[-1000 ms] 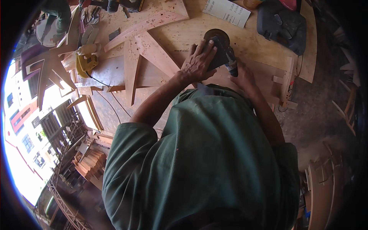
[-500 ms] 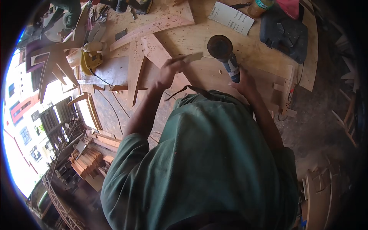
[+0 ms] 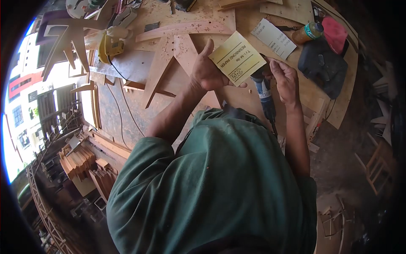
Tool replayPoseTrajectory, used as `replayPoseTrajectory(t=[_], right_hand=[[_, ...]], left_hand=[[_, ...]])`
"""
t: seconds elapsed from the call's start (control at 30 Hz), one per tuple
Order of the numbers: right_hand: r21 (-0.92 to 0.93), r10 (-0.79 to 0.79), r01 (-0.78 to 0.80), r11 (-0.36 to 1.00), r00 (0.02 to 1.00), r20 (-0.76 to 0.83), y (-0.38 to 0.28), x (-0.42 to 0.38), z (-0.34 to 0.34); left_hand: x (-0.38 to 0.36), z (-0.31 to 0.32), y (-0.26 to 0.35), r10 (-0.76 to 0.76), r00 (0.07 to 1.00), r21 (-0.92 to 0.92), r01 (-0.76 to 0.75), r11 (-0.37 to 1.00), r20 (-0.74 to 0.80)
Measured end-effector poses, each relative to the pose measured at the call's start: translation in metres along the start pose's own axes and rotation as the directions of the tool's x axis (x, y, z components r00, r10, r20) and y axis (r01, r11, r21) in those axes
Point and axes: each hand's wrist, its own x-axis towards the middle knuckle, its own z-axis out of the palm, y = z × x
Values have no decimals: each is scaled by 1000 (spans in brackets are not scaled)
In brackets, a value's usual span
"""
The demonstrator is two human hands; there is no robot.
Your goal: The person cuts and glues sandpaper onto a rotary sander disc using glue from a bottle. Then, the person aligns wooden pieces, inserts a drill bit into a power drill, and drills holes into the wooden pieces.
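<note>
A square yellow sheet of sandpaper (image 3: 238,58), printed side up with "RESINBOND PAPER" and "3M", is held between my hands above the bench. My left hand (image 3: 206,71) supports it from beneath, thumb stretched outward and fingertips showing under the lower edge. At the sheet's right corner, my right hand (image 3: 285,80) has its fingers curled in a pinch. Just below the sheet, a blue-and-black power sander (image 3: 265,98) lies on the bench, its cord end toward my body. The sheet and my right fingers hide most of its round pad.
Cut wooden pieces (image 3: 160,70) lie on the dusty workbench. A yellow power tool (image 3: 111,47) with a cord sits left. Toward the back right are a printed white sheet (image 3: 275,39), a bottle (image 3: 308,33), a red cloth item (image 3: 335,34) and a black case (image 3: 323,65).
My right hand has let go of the sander and moved up to the sandpaper's corner. My left hand has brought the sandpaper rightward over the sander's pad and turned it printed side up.
</note>
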Motion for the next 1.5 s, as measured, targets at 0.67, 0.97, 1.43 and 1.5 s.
replayPoseTrajectory(t=[0.67,0.97,1.43,1.5], right_hand=[[560,171,-14,828,958,-228,28,-71,-77],[566,4,280,775,894,-448,73,-110,-159],[403,98,525,749,513,-852,104,-146,-322],[391,152,523,758,441,-884,114,-133,-347]], left_hand=[[11,-54,-6,-69,971,293,136,946,-228],[9,-81,-63,-196,873,591,452,668,-447],[38,-92,-120,-157,872,771,485,412,-464],[44,-89,-119,-147,865,764,494,415,-480]])
